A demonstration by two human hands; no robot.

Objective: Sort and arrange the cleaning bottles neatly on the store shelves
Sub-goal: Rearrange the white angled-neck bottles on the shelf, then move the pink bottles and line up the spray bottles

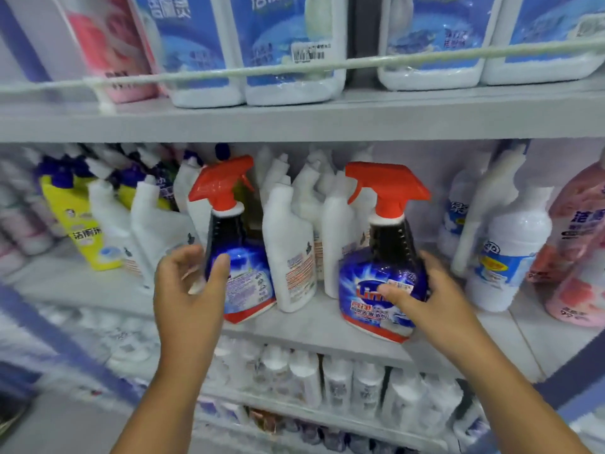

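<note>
Two blue spray bottles with red trigger heads stand at the front of the middle shelf point(327, 326). My left hand point(190, 290) wraps the lower body of the left spray bottle point(244, 276), thumb across its front. My right hand point(429, 296) grips the right spray bottle point(379, 290), thumb on the label and fingers behind its right side. This right bottle tilts slightly and overhangs the shelf's front edge. Between and behind them stand several white angled-neck bottles point(289, 244).
Yellow bottles point(77, 224) with dark caps fill the left of the middle shelf. White and pink bottles point(510, 253) stand at the right. Big blue-labelled jugs point(288, 54) sit on the upper shelf behind a rail. Rows of white bottles point(337, 385) fill the lower shelf.
</note>
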